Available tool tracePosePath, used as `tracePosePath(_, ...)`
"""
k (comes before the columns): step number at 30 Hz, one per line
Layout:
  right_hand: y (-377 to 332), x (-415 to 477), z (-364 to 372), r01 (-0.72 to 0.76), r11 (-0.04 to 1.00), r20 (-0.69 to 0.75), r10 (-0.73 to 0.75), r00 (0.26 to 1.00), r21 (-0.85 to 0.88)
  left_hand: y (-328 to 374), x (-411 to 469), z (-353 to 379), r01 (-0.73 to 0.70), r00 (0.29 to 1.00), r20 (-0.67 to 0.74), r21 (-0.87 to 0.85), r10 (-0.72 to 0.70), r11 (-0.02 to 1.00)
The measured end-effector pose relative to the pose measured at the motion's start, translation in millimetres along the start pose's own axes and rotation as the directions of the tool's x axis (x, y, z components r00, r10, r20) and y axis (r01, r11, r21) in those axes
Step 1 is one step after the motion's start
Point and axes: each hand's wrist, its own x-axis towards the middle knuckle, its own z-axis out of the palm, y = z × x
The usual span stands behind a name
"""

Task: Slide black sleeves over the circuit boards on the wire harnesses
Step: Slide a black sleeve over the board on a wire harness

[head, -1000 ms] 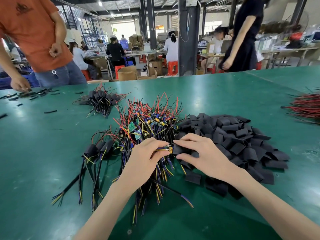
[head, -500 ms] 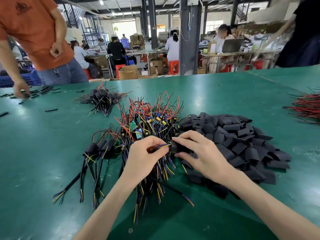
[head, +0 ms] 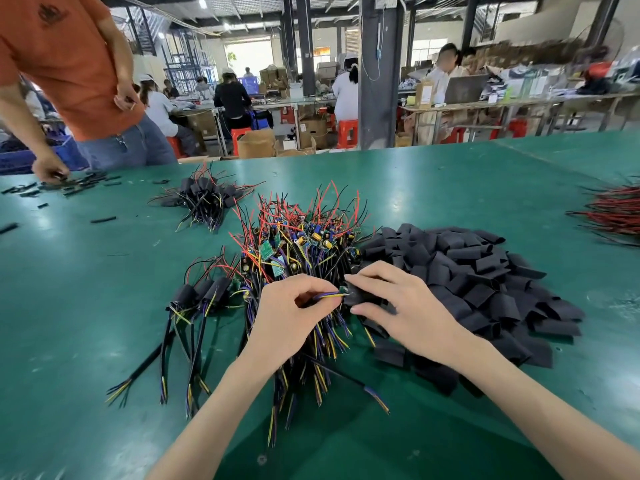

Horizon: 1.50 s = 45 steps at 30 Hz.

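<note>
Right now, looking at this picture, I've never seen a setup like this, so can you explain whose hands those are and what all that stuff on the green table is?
No machine here: the one picture comes from a camera worn on a person's head, looking forward and down, so both bare arms are that person's own. The left hand pinches the thin coloured wires of one harness. The right hand grips a black sleeve at the wires' end, where a sliver of green circuit board shows at its mouth. On the green table lie a heap of unsleeved harnesses in the middle, a heap of loose black sleeves to the right, and a few sleeved harnesses to the left. Farther off, a person in an orange shirt touches small black pieces.
</note>
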Motion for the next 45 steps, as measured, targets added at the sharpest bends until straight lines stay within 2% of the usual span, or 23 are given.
tracePosePath(3, 0.4, 0.9, 0.2, 0.007, 1.000, 0.021, -0.007, 1.000, 0.014, 1.5, -0.9, -0.1, -0.028, 1.000, -0.001, 0.007, 0.028, 1.000)
tracePosePath(13, -0.9, -1.0, 3.6, 0.075, 0.996, -0.057, -0.078, 0.995, -0.049, -1.6, 1.0, -1.1, 0.065, 0.998, 0.010, 0.020, -0.065, 0.998)
tracePosePath(23, -4.6, -2.6, 3.0, 0.146, 0.980, -0.007, -0.148, 0.989, -0.135, -1.2, 2.9, -2.5, 0.121, 0.993, 0.020, -0.011, -0.120, 0.993)
tracePosePath(27, -6.7, -2.2, 2.1, 0.148, 0.979, -0.007, -0.150, 0.989, -0.142, 0.1, 1.0, -1.7, 0.089, 0.996, 0.006, 0.003, -0.089, 0.996)
tracePosePath(31, -8.6, -0.4, 3.8, 0.123, 0.986, -0.027, -0.127, 0.992, -0.112, 2.9, 1.9, -3.1, 0.038, 0.997, -0.068, 0.010, -0.037, 0.999)
tracePosePath(33, -7.6, 0.7, 3.7, 0.099, 0.988, -0.038, -0.104, 0.994, -0.119, 2.5, 5.2, -9.2, 0.038, 0.985, -0.166, -0.024, -0.041, 0.999)
tracePosePath(35, -4.1, 1.4, 1.5, 0.038, 0.985, -0.060, -0.049, 0.997, -0.171, -0.3, 10.3, -23.9, 0.016, 0.941, -0.333, -0.125, -0.058, 0.992)
tracePosePath(38, 4.3, 0.7, -3.0, -0.111, 0.965, -0.106, 0.088, 0.990, -0.238, -8.1, 18.6, -54.8, -0.063, 0.830, -0.547, -0.284, -0.107, 0.957)
tracePosePath(39, 7.5, 0.4, -4.1, -0.156, 0.951, -0.106, 0.132, 0.986, -0.267, -14.0, 21.1, -63.7, -0.045, 0.787, -0.599, -0.292, -0.146, 0.955)
tracePosePath(41, 13.2, -0.4, -5.2, -0.230, 0.919, -0.066, 0.221, 0.973, -0.320, -30.5, 23.3, -77.9, 0.119, 0.713, -0.658, -0.226, -0.242, 0.967)
tracePosePath(43, 16.8, -1.6, -5.7, -0.281, 0.902, -0.011, 0.294, 0.956, -0.327, -47.5, 22.7, -85.8, 0.396, 0.714, -0.618, -0.030, -0.328, 0.918)
tracePosePath(45, 18.3, -3.9, -5.5, -0.309, 0.901, 0.036, 0.335, 0.941, -0.304, -59.9, 20.9, -87.4, 0.593, 0.746, -0.537, 0.266, -0.394, 0.760)
